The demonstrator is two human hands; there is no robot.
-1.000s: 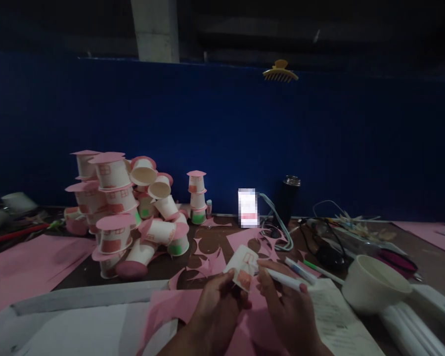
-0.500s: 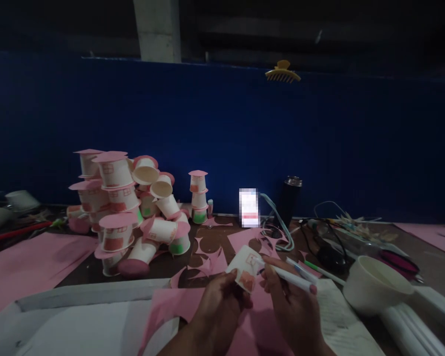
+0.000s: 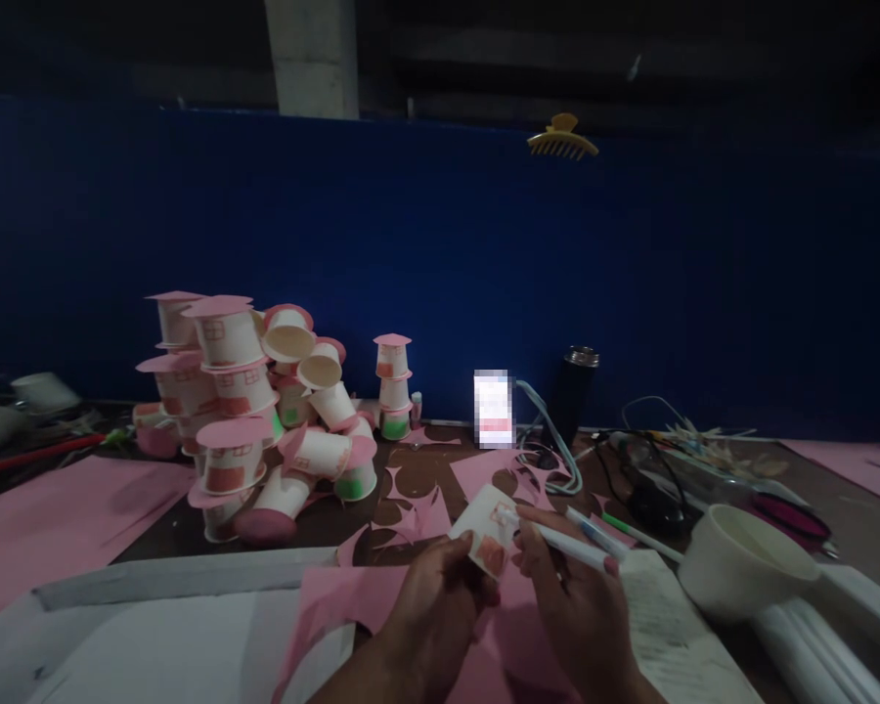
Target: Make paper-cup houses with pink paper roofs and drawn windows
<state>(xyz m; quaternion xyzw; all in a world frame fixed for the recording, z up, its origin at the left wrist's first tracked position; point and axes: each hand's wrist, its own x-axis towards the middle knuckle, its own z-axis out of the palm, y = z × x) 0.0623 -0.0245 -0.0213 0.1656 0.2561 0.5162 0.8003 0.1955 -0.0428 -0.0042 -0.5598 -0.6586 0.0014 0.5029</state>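
Note:
A white paper cup [image 3: 478, 516] lies tilted in my left hand [image 3: 440, 606], whose fingers are closed around its lower part. On the cup's side are a small window outline and a filled orange-red patch. My right hand [image 3: 568, 596] grips a white marker pen [image 3: 568, 544], its tip at the drawn window. A second pen [image 3: 593, 530] shows just beyond that hand; whether the fingers touch it I cannot tell. Pink paper [image 3: 509, 636] with cut-outs lies beneath both hands.
Decorated cups with pink paper tops [image 3: 231, 391] are piled at the left. A small cup tower [image 3: 393, 391], a lit phone [image 3: 493, 409] and a dark bottle [image 3: 576, 396] stand along the blue partition [image 3: 440, 244]. A larger pale cup [image 3: 744, 567] sits at right.
Both hands stay almost in place around the cup. The marker has shifted very slightly at the window drawing, and the view has tilted a little.

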